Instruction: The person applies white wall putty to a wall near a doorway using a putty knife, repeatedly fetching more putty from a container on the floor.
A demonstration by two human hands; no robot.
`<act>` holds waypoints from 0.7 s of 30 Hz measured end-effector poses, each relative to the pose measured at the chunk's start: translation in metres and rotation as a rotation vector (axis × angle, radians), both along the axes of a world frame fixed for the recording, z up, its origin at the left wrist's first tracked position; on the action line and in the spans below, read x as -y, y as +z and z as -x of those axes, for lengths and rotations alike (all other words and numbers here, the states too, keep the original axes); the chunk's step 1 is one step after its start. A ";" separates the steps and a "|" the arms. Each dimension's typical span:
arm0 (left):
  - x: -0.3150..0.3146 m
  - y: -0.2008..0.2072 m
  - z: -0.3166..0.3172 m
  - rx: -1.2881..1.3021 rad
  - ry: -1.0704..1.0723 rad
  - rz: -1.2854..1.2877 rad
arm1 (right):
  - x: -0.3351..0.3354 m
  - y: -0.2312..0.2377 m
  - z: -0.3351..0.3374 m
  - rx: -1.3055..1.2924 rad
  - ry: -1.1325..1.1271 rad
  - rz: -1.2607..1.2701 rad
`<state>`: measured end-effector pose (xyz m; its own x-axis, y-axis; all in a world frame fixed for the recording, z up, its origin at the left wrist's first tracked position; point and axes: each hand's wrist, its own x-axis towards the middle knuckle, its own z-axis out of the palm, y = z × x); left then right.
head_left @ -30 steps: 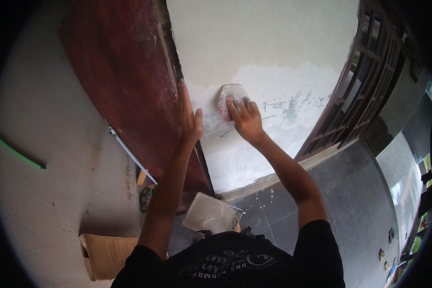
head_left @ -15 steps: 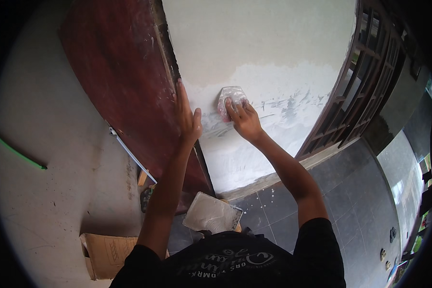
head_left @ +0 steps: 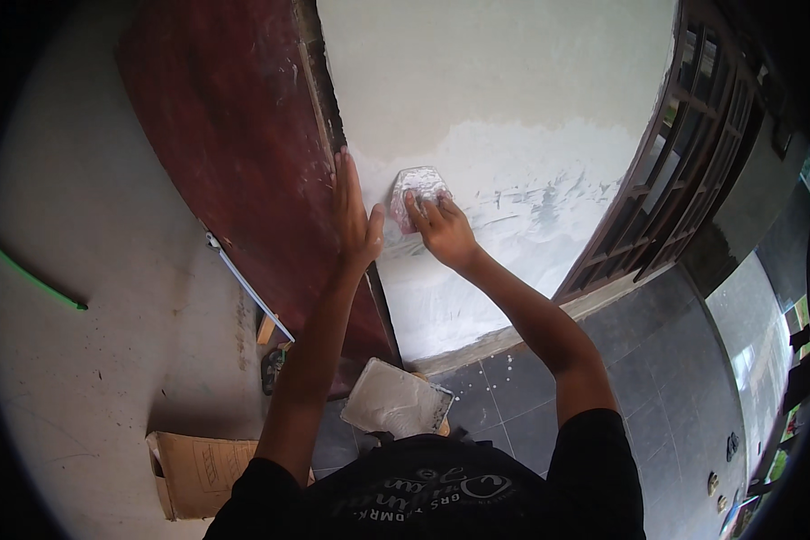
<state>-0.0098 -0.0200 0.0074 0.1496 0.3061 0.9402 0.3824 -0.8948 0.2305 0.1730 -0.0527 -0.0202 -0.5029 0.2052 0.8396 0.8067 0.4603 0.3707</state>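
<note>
My right hand (head_left: 449, 236) presses a flat putty scraper (head_left: 418, 179), smeared with white and pinkish at its lower left edge, against the wall (head_left: 477, 279). Its fingers lie bent over the plate. Wet-looking white putty covers the lower wall, with grey streaks right of the scraper and a duller bare band above. My left hand (head_left: 358, 220) rests with straight fingers along the dark edge of the red-brown door (head_left: 234, 153), its thumb apart; it holds nothing. Below, close to my body, a square board (head_left: 387, 396) carries pale putty.
Brown window frames (head_left: 643, 193) stand at the right. White drops spot the dark tiled floor (head_left: 535, 396). Leftward are a cardboard box (head_left: 211, 468), a thin white rod (head_left: 250, 290), a piece of wood (head_left: 266, 329) and a green hose (head_left: 31, 276).
The scraper and my right hand have slid a little left along the wall, closer to the door edge. My left hand stays at the door edge.
</note>
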 end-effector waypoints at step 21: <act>-0.006 0.015 0.018 0.053 -0.050 -0.103 | 0.008 0.059 0.009 -0.108 0.032 -0.095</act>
